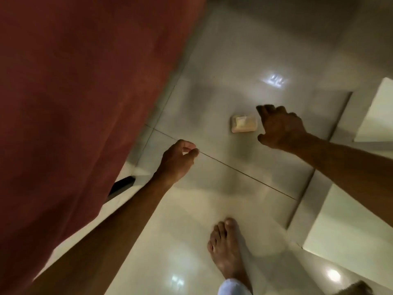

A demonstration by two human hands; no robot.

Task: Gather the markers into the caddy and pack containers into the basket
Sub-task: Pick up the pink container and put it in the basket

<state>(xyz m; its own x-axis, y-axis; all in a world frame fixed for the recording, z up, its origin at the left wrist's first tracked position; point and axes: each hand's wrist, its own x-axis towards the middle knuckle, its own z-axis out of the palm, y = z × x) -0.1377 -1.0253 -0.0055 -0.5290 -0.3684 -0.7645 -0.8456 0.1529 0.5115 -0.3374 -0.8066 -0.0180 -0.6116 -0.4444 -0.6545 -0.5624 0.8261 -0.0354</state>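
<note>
On glossy floor tiles (191, 241), lidded container (244, 123), contents unclear, both hands empty, right (280, 128) spread, left (177, 159) curled.

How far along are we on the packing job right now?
Nothing visibly done: no caddy, basket or markers are in view. In hand: the right hand reaches, fingers spread, beside a small pale container on the tiled floor, not gripping it. The left hand is empty, loosely curled. Gathering and packing all seem left.
</note>
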